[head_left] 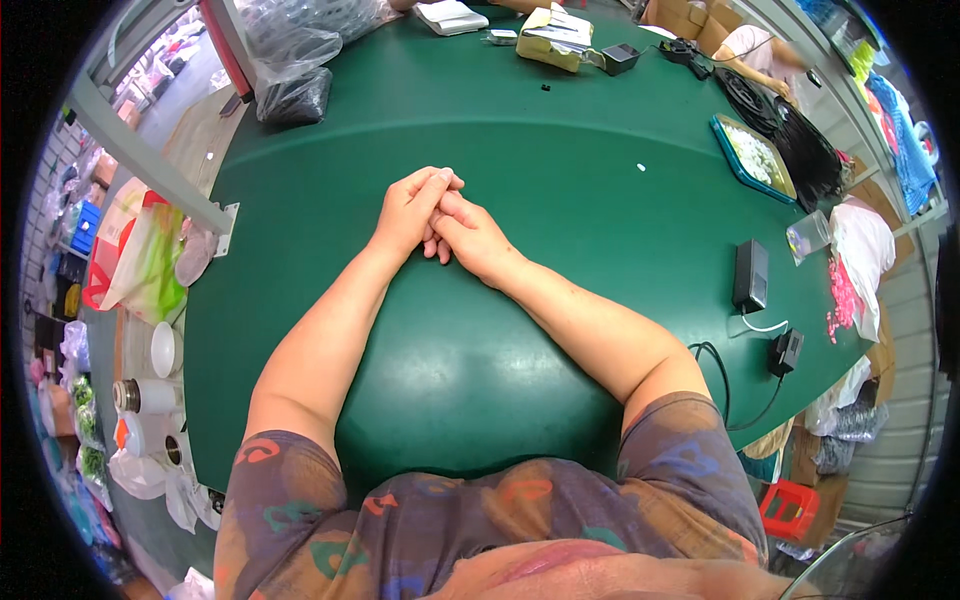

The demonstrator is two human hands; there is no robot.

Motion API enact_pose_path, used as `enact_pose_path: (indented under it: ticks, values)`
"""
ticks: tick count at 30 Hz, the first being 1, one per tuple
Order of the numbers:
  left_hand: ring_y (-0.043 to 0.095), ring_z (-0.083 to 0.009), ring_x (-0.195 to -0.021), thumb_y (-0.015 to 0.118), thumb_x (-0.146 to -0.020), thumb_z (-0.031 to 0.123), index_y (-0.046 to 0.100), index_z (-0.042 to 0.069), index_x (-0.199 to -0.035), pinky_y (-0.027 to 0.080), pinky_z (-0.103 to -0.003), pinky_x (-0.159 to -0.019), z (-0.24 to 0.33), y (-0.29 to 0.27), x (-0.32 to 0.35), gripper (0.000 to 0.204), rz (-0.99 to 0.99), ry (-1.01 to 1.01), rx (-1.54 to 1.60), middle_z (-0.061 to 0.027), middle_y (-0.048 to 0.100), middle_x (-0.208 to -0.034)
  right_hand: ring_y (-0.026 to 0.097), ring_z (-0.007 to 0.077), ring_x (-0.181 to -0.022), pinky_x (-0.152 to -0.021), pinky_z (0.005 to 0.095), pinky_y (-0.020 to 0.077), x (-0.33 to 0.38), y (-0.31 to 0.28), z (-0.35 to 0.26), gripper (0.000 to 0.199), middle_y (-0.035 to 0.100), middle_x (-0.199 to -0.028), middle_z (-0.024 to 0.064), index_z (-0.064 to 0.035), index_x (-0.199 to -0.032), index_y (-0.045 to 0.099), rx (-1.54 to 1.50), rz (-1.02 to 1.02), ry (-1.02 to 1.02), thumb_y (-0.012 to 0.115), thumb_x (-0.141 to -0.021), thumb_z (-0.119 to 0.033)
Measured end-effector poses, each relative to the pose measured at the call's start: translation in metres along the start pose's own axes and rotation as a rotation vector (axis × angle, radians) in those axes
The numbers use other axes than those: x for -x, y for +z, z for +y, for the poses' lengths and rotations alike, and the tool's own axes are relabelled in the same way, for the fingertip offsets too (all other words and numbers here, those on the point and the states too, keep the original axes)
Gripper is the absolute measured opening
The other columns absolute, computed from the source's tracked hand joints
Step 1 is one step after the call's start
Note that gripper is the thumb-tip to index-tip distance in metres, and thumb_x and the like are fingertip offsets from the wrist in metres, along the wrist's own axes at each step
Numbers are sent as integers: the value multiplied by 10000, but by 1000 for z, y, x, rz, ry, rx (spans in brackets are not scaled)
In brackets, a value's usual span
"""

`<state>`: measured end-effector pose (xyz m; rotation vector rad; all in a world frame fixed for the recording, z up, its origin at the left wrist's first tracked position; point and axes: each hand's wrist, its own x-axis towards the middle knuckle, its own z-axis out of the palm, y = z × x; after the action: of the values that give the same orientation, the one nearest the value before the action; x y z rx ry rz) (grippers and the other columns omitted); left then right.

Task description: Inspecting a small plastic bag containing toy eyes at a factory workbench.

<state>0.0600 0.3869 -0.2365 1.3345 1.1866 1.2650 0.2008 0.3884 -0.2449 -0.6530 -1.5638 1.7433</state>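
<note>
At the centre of the frame your two hands rest together on the green bench (560,170). Your left hand (410,208) lies over your right hand (470,235), fingers folded across one another, the two pressed together and holding nothing. Both forearms run back from them toward the lower edge, bare to the patterned sleeves.

Right of your hands, well apart, a black power adapter (751,275) lies flat on the bench, with a smaller black plug (785,352) just below it near the bench edge and a dark cable curving off from there. Toward the upper right a teal tray (728,150) holds small pale pieces, with a bundle of black cables (790,135) beside it. A tiny white speck (641,167) sits on the bare green between your hands and the tray. At the top edge lie a yellowish carton (553,38) and, in the upper left, a clear plastic bag of dark parts (295,90).
</note>
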Motion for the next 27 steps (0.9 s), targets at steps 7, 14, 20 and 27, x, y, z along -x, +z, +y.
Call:
enact_pose_path:
  ticks: [7,14,20,27]
  values:
    - [531,-61,-526,480,-1038,310,656,8,-1002,420,-206,-448,1,-5,1,352,-47,-49,25,-44,659,-806,593,129,-772,-621,267,484,3,2,-12,295,593,-884,39,-31,-1014,596,93,-23,39,361,-850,38]
    - [490,-74,-384,492,-1036,301,645,9,-965,386,-221,-369,-9,-1,-3,338,-22,24,99,-45,662,-672,592,123,-696,-558,257,476,1,0,-6,264,600,-845,40,-36,-988,593,63,-24,17,367,-870,36]
    - [497,-82,-398,489,-1034,305,647,7,-960,403,-235,-385,-8,-1,-4,345,-25,31,60,-46,653,-670,584,123,-707,-616,261,477,3,1,-10,278,597,-837,28,-37,-971,602,30,-11,64,367,-848,49]
    - [502,-78,-412,491,-1033,311,655,10,-960,408,-234,-396,-9,-1,-4,350,-7,43,40,-43,652,-672,589,119,-684,-555,254,477,1,0,-6,257,593,-839,33,-45,-1000,593,51,-20,36,375,-885,26]
